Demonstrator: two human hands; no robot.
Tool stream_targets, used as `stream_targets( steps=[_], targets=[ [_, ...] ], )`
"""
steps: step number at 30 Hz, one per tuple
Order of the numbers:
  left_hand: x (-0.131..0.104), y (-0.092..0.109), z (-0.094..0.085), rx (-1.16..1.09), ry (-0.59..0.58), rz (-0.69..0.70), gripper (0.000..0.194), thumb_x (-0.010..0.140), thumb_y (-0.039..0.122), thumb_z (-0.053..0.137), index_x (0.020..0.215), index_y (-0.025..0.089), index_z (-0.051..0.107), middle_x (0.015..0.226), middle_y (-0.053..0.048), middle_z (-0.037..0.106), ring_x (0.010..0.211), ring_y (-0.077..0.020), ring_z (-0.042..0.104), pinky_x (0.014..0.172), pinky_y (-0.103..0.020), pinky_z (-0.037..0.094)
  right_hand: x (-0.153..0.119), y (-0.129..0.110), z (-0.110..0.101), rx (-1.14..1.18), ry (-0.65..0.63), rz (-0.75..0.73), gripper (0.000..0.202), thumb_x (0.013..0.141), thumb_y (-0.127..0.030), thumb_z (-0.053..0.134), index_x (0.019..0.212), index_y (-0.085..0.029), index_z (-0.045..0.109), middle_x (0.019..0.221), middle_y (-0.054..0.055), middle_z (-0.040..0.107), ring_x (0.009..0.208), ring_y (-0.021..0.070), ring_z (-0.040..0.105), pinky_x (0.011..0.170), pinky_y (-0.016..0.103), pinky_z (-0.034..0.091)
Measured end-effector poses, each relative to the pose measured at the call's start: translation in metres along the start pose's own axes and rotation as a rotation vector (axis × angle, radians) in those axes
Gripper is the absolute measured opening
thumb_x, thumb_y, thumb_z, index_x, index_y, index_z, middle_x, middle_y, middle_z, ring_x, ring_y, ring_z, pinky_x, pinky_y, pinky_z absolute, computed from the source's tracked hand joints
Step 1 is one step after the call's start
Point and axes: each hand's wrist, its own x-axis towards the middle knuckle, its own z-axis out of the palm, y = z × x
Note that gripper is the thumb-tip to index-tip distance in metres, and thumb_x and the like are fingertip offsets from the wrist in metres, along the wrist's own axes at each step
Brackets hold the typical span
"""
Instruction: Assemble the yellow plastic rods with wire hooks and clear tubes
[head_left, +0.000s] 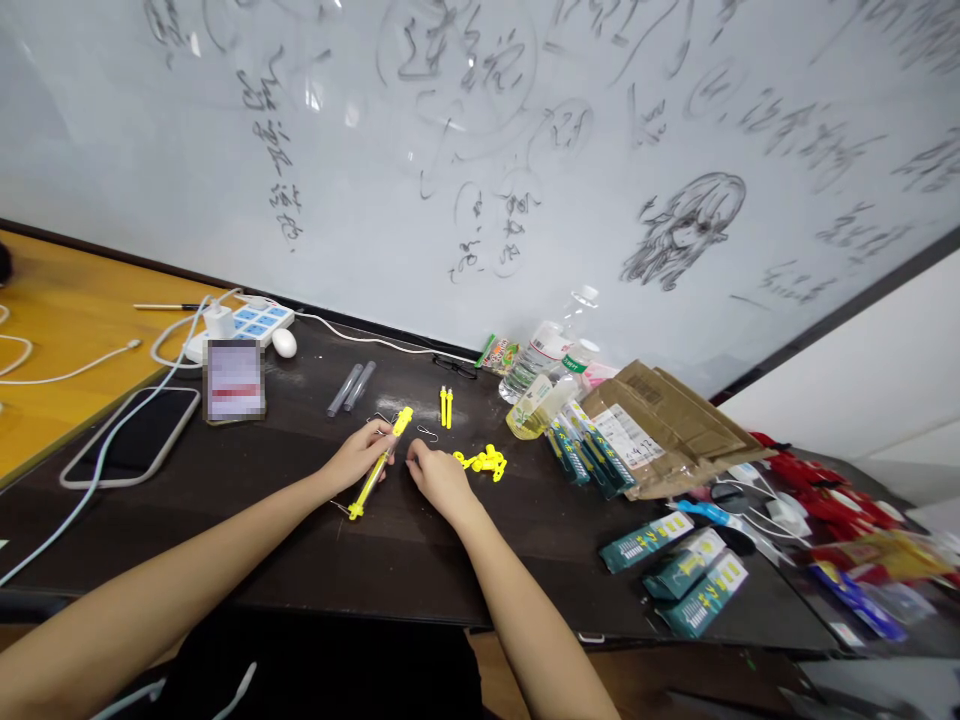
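Left hand (pixel 358 457) pinches the yellow tool (pixel 379 464) mid-table, angled near-left to far-right. Right hand (pixel 437 474) rests just right of it, fingers curled together at a small wire hook (pixel 427 433). Judgement: brace the tool flat and feed the wire slowly.

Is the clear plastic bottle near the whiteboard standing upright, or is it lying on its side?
Lying on its side. The plastic bottle rests lengthwise on the dark table, next to the brown cardboard package.
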Motion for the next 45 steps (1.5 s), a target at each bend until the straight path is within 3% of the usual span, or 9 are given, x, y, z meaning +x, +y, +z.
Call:
stream_targets(
  steps=[28,34,41,45],
  targets=[
    [0.0003,0.0006,0.0001,0.007,-0.002,-0.007,0.031,0.078,0.047,0.054,0.091,0.02,0.043,0.061,0.006,0.055,0.04,-0.0086,0.053,0.039,-0.019,0.042,0.0001,0.0003,0.0012,-0.029,-0.013,0.0,0.013,0.091,-0.029,0.042,0.101,-0.023,0.048,0.088,0.004,0.068,0.08,0.0182,0.065,0.065,0.024,0.036],
    [-0.0009,0.0027,0.0013,-0.003,0.0,-0.013,0.033,0.077,0.047,0.055,0.091,0.02,0.043,0.06,0.006,0.055,0.04,-0.0085,0.053,0.039,-0.019,0.042,0.0007,0.0017,0.0034,-0.036,0.007,0.004,0.017,0.093,-0.023,0.035,0.107,-0.022,0.043,0.084,0.005,0.068,0.075,0.0195,0.065,0.062,0.025,0.035],
    [-0.0014,0.0037,0.0019,-0.019,-0.012,-0.014,0.032,0.077,0.046,0.056,0.09,0.02,0.044,0.058,0.006,0.055,0.039,-0.0086,0.053,0.039,-0.019,0.042,0.0005,0.0003,0.0033,0.162,0.117,-0.01,0.016,0.095,-0.026,0.032,0.109,-0.02,0.038,0.083,0.005,0.066,0.071,0.0177,0.063,0.06,0.024,0.034],
    [-0.0008,0.0009,0.0004,-0.004,-0.026,-0.008,0.031,0.078,0.046,0.054,0.091,0.019,0.045,0.059,0.006,0.056,0.039,-0.0085,0.053,0.039,-0.019,0.043,-0.0019,-0.0028,0.0006,0.254,0.139,-0.125,0.014,0.094,-0.027,0.034,0.106,-0.021,0.041,0.082,0.002,0.065,0.071,0.016,0.062,0.06,0.022,0.034]
  ],
)
